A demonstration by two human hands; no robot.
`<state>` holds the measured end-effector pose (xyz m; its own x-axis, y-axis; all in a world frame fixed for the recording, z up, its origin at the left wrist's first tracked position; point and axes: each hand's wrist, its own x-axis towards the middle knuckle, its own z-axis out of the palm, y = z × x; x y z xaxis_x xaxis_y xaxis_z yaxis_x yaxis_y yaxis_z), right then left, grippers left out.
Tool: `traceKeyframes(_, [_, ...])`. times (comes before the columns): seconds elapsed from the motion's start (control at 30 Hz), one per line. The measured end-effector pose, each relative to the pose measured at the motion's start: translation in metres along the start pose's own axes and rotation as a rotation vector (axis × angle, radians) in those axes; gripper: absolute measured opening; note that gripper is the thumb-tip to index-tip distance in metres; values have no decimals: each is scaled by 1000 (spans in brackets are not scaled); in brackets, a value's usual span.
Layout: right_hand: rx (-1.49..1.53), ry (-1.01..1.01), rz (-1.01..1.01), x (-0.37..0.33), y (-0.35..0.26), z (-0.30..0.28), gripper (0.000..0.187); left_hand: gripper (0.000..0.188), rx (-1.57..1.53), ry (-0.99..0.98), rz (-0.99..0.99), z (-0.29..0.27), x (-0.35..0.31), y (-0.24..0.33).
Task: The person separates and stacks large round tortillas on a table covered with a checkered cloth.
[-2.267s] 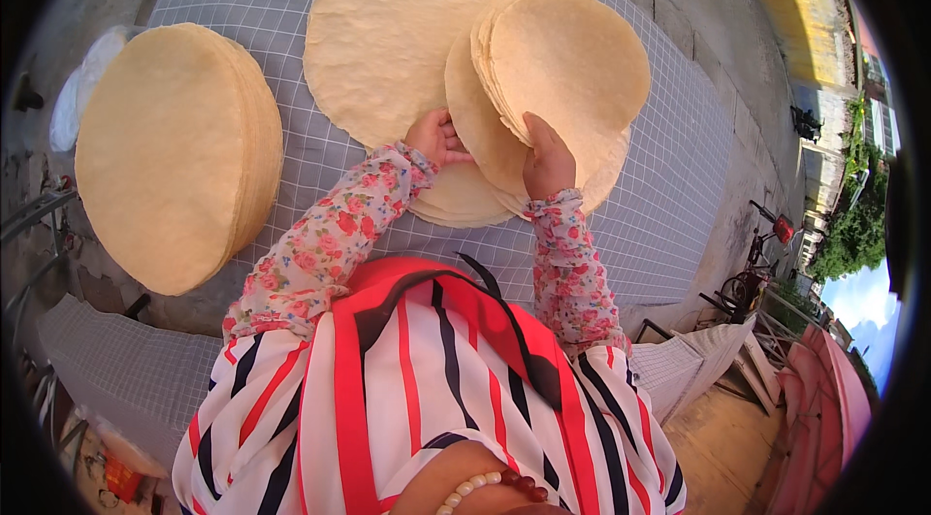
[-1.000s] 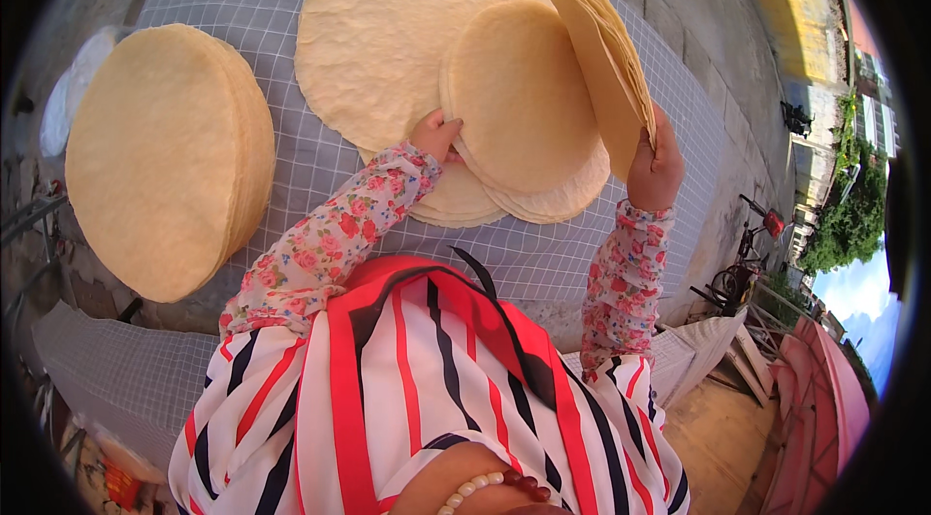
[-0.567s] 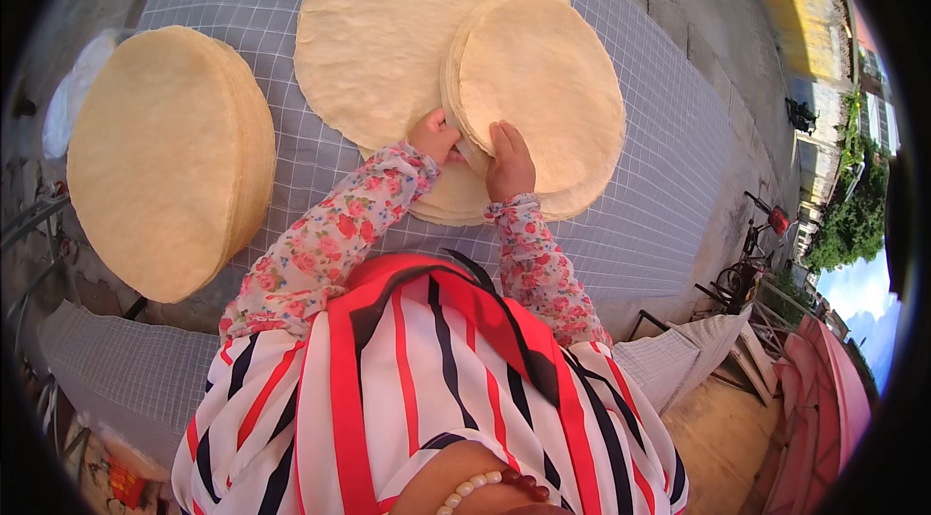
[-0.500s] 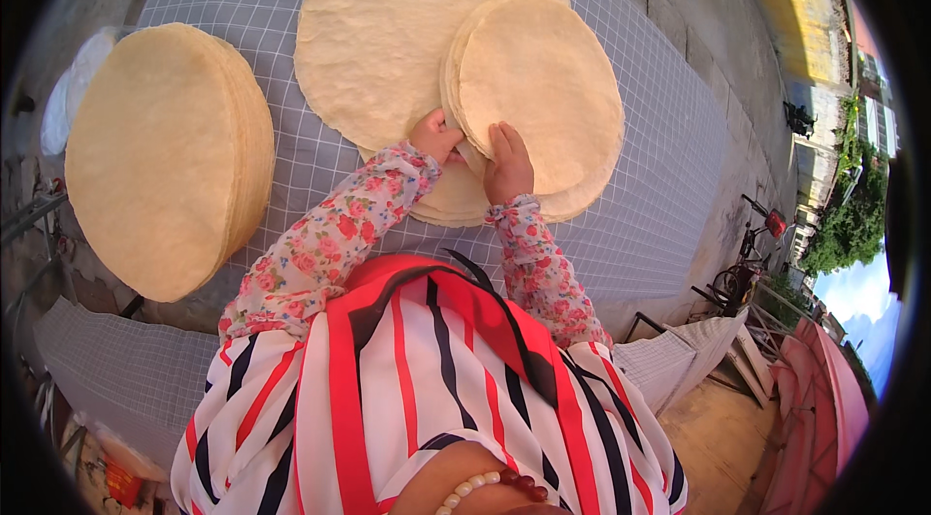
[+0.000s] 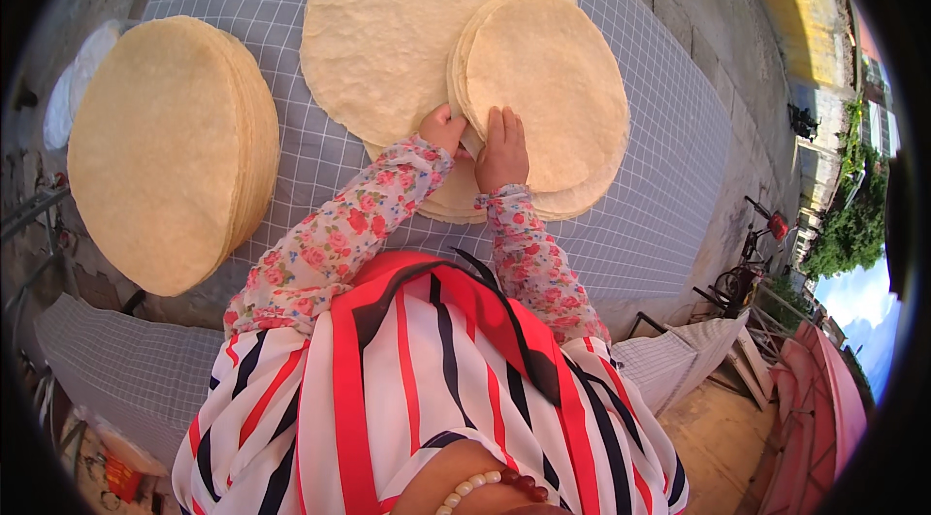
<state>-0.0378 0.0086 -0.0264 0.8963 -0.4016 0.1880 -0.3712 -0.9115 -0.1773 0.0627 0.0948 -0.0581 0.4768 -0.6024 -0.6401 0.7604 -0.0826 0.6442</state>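
Observation:
A small stack of thin, round, pale-yellow flatbreads [image 5: 543, 79] lies tilted over wider flatbreads [image 5: 388, 30]. At its lower left edge, my left hand [image 5: 444, 130] is closed, thumb and fingers gripping the rim. A pale flat strip [image 5: 471, 141] shows between my hands; whether it is a turned-up flatbread edge I cannot tell. My right hand [image 5: 503, 151] rests with its stretched fingers together on the top flatbread near that same edge. Its thumb is mostly hidden. Both forearms wear floral sleeves.
Another tall stack of round flatbreads [image 5: 160, 156] stands at the left, beside a clear plastic bag [image 5: 78, 79]. Grey checked cloth [image 5: 630, 224] covers the table. Paving lies beyond the table; a parked bicycle [image 5: 732, 282] and pink sheeting [image 5: 819, 408] are at the right.
My right hand has shifted slightly up, with its fingers lying flatter on the top flatbread. My left hand keeps its grip at the rim. The whole view has shifted a little.

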Motion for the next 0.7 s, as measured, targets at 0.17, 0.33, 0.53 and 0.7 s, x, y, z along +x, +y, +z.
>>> traceKeyframes(0.17, [72,-106,-24,-3,6,-19,48,25,10,48,16,-3,5,-6])
traceKeyframes(0.33, [18,-89,-103,-23,4,-15,46,26,-36,71,91,2,-1,-6])
traceKeyframes(0.53, [84,-92,-30,-9,-5,-17,47,26,25,74,65,0,-2,-1])
traceKeyframes(0.7, [51,-8,4,-11,-11,-13,45,30,-43,-12,50,-3,6,-9])
